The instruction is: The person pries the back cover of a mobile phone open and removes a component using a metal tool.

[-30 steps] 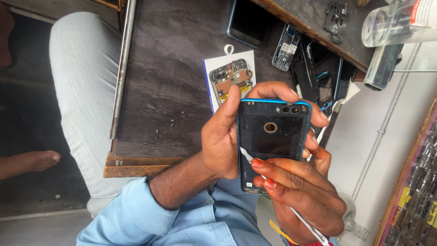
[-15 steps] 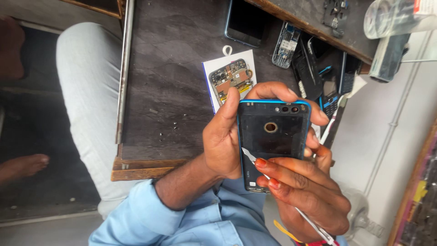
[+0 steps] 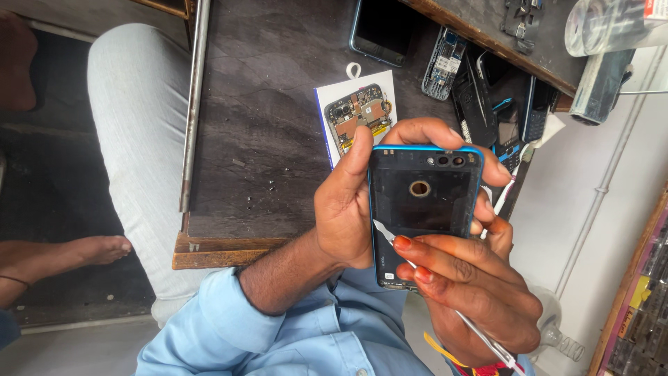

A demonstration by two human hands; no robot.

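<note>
Blue-edged phone back cover point(image 3: 423, 209) upright, cameras uppermost.

Phone back cover point(image 3: 423, 209): lower end hidden behind the right hand point(image 3: 473, 296). Thin metal tool point(image 3: 384, 233): shaft hidden beneath fingers, tail cut off at 5 o'clock. Dark phone point(image 3: 381, 31) at 12 o'clock was cropped.

On the dark wooden table point(image 3: 264, 139) lay an opened phone point(image 3: 358, 115) on a white card point(image 3: 327, 132), a dark smartphone point(image 3: 381, 31), a stripped keypad handset point(image 3: 444, 63), several old handsets point(image 3: 511, 115) and a clear plastic container point(image 3: 605, 24).
</note>
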